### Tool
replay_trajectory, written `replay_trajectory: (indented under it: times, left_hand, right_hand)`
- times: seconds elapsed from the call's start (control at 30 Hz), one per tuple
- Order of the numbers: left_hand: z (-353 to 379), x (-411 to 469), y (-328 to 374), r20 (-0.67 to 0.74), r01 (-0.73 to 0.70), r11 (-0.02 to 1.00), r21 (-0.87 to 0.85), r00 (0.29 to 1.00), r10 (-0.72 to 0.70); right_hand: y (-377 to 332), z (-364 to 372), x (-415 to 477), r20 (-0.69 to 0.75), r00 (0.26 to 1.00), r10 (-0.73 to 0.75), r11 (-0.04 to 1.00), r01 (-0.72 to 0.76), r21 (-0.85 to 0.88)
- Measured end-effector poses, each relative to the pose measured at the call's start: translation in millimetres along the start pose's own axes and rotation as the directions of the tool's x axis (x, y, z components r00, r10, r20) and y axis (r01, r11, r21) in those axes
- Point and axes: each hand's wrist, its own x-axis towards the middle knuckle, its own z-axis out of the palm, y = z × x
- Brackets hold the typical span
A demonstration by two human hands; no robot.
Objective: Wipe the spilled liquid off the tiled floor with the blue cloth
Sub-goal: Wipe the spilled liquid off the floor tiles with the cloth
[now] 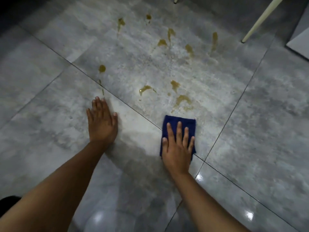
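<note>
Head view. Grey tiled floor, glossy, dark grout lines running diagonally. Spilled liquid: yellow-brown drops and streaks scattered over the central tile, from the far end down to a larger smear lying just beyond the cloth.

Blue cloth: folded to a rough rectangle, flat on the floor, its near corner over a grout line. Far edge close to the nearest smear; cannot tell whether it touches.

Right hand: palm down on the near half of the cloth, fingers straight and slightly spread, pressing flat rather than gripping.

Left hand: palm down on bare tile, well to the left of the cloth, fingers extended and close together, thumb out. Fingertips near a thin streak of the liquid.

Pale furniture leg stands at the far right.
</note>
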Motion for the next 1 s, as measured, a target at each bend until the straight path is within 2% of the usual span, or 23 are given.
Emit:
replay_trajectory:
  times: [0.07,0.1,0.23,0.37,0.43,0.5,0.6,0.63,0.77,0.9,1.0]
  left_hand:
    - [7,2,6,0.01,0.047,0.999,-0.004,0.999,-0.047]
    - [10,2,7,0.0,0.059,0.998,0.002,0.998,-0.059]
    - [12,3,2,-0.021,0.057,0.998,0.015,0.998,-0.057]
    - [9,1,3,-0.024,0.037,0.999,0.016,0.999,-0.037]
    - [10,1,3,-0.028,0.04,0.999,0.01,0.999,-0.039]
    - [10,1,1,-0.033,0.051,0.999,0.005,0.998,-0.051]
    - [11,3,2,-0.042,0.052,0.999,-0.003,0.998,-0.052]
    - [12,3,2,-0.049,0.048,0.999,-0.004,0.998,-0.048]
    - [15,2,1,-0.071,0.036,0.999,-0.01,0.997,-0.037]
    - [11,5,-2,-0.06,0.038,0.999,-0.031,0.997,-0.04]
    - [4,3,-9,-0.067,0.017,0.988,-0.156,0.997,-0.028]
  right_hand:
    - [7,2,-26,-0.049,0.997,0.063,0.998,-0.064,-0.014]
    - [5,5,-46,-0.045,0.998,0.046,0.998,-0.048,-0.028]
    - [-47,33,-86,0.032,0.981,-0.19,0.982,0.19,0.005]
    - [-87,34,-29,0.029,0.942,-0.334,0.943,0.334,0.0]
    - [-76,26,-3,0.044,0.951,-0.306,0.951,0.307,-0.032]
    - [-47,17,3,0.026,0.976,-0.216,0.975,0.217,-0.054]
    - [-6,14,-31,-0.023,0.999,-0.042,0.998,0.041,-0.042]
    - [-2,17,-53,-0.013,1.0,-0.024,0.998,0.023,-0.052]
    - [-34,36,-117,0.092,0.975,-0.202,0.978,0.206,-0.036]
    - [-90,39,-57,0.054,0.961,-0.271,0.963,0.271,0.008]
    - [-85,23,2,0.055,0.971,-0.234,0.971,0.236,-0.043]
